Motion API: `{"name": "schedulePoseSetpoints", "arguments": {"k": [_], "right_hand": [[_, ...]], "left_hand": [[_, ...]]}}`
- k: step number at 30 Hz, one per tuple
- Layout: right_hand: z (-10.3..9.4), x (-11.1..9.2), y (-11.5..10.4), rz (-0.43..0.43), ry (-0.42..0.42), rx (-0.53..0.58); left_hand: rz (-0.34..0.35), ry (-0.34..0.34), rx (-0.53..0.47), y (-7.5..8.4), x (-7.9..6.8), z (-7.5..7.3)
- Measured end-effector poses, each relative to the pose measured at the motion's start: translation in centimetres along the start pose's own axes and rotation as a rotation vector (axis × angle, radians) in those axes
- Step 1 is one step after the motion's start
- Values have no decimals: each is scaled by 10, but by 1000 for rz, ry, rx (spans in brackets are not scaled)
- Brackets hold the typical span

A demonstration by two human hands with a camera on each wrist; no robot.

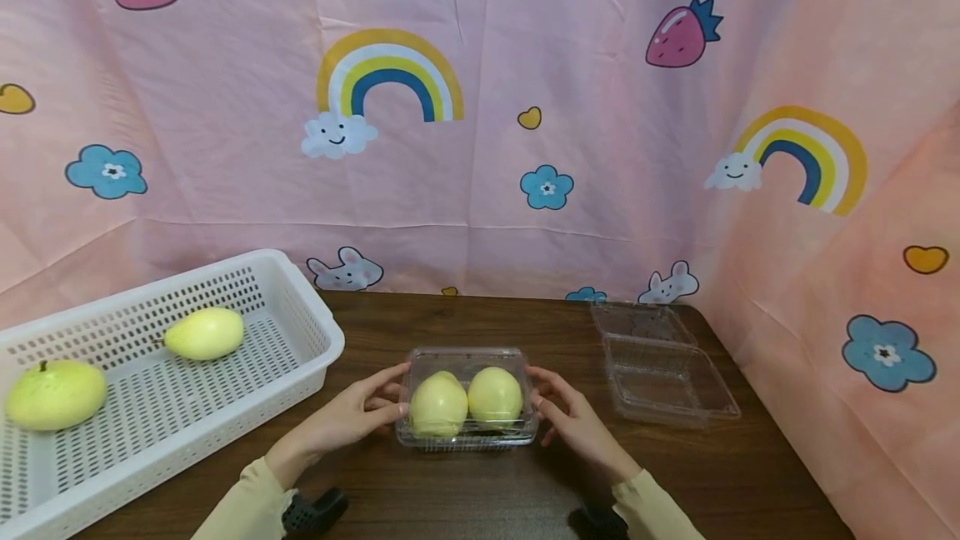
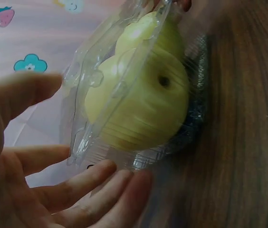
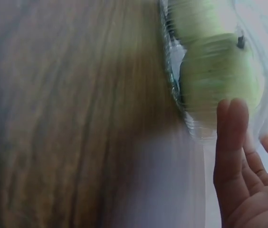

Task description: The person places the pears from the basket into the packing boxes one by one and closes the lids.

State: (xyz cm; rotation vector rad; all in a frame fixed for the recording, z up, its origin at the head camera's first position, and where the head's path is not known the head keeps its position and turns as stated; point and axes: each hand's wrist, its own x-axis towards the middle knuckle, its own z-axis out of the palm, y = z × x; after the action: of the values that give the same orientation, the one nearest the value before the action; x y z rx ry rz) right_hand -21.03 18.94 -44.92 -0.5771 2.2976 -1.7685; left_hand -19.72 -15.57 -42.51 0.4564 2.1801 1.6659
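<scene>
A transparent plastic box [image 1: 468, 442] sits on the dark wood-grained worktop [image 1: 427, 498], in the middle, between the person's two hands. It is a low rectangle with rounded corners, thin ribbed walls and a glossy lid; whether the lid is latched I cannot tell. Inside, side by side and touching, are two pale yellow pears, a left one [image 1: 438, 407] and a right one [image 1: 496, 397], both rounded and smooth.

The left hand [image 1: 348, 415] is loosely spread, its fingertips at the box's left rim; the right hand [image 1: 576, 423] is likewise opened out, its fingertips along the right side. Neither has its fingers wrapped round the box. Each wrist carries a black band below a pale sleeve.

Wood shows in front of the box, behind it, and in strips to either side. To the left, a long white basket [image 1: 292, 397] stands at a slant, its stiff plastic pierced with slots; two pears lie well apart in it. To the right, near the worktop's slanting side edge, lies another transparent container [image 1: 671, 407] with its lid folded back. A creased pink cloth [image 1: 480, 48] hangs behind, meeting the worktop's far edge.
</scene>
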Motion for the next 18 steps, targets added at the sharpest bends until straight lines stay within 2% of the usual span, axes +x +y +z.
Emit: {"name": "schedulePoseSetpoints", "arguments": {"k": [3,7,14,18], "right_hand": [[1,-4,-2,2,-9,-22],[2,-8,-2,7,-30,-32],[1,-14,0,-40,-78,-30],[3,-17,-1,-57,-111,-23]], "left_hand": [[8,-22,9,-1,-3,0],[2,-10,5,-1,-3,2],[24,-12,35,-4,-5,5],[35,-30,2,-5,-4,6]]}}
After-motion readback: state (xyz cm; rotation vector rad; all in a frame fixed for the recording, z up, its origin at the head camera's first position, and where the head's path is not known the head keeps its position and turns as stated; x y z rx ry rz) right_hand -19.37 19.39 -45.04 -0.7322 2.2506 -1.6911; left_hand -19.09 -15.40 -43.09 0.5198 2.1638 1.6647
